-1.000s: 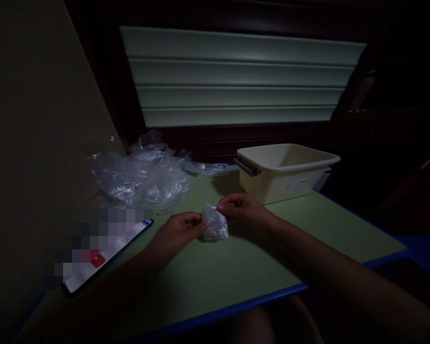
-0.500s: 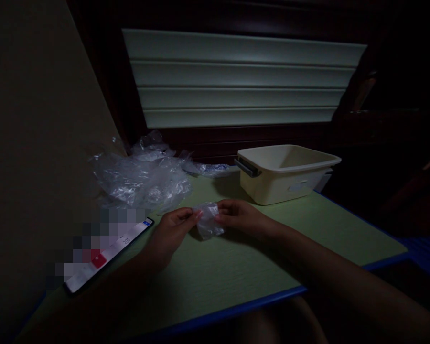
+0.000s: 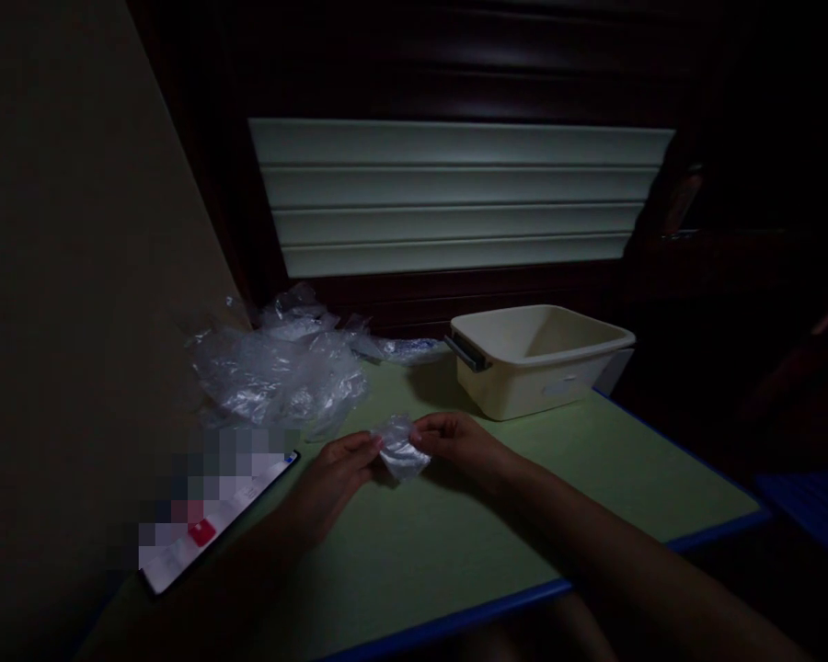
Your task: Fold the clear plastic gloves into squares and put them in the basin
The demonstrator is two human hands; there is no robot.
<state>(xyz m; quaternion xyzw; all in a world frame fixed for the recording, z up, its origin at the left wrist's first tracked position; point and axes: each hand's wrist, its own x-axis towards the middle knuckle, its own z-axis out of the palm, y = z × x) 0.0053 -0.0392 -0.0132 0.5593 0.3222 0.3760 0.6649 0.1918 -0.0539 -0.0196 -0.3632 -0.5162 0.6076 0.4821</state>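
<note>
A small clear plastic bag (image 3: 401, 452), crinkled and shiny, is stretched between my two hands above the green table. My left hand (image 3: 335, 478) pinches its left edge between thumb and fingers. On the other side, my right hand (image 3: 459, 444) grips the upper right edge the same way. Whether anything is inside the bag is too dim to tell. A heap of crumpled clear plastic bags (image 3: 282, 368) lies beyond my left hand, against the wall.
A cream plastic tub (image 3: 524, 386) with a dark handle stands at the back right of the green table (image 3: 414, 570). A phone (image 3: 227, 515), partly blurred out, rests at the left. Behind the table is a louvred panel (image 3: 455, 193). A blue slatted thing (image 3: 814, 506) is at far right.
My view has tilted up, so the scene sits lower. Both hands still hold the small bag, whose shape has shifted and become more bunched toward a point at the bottom.
</note>
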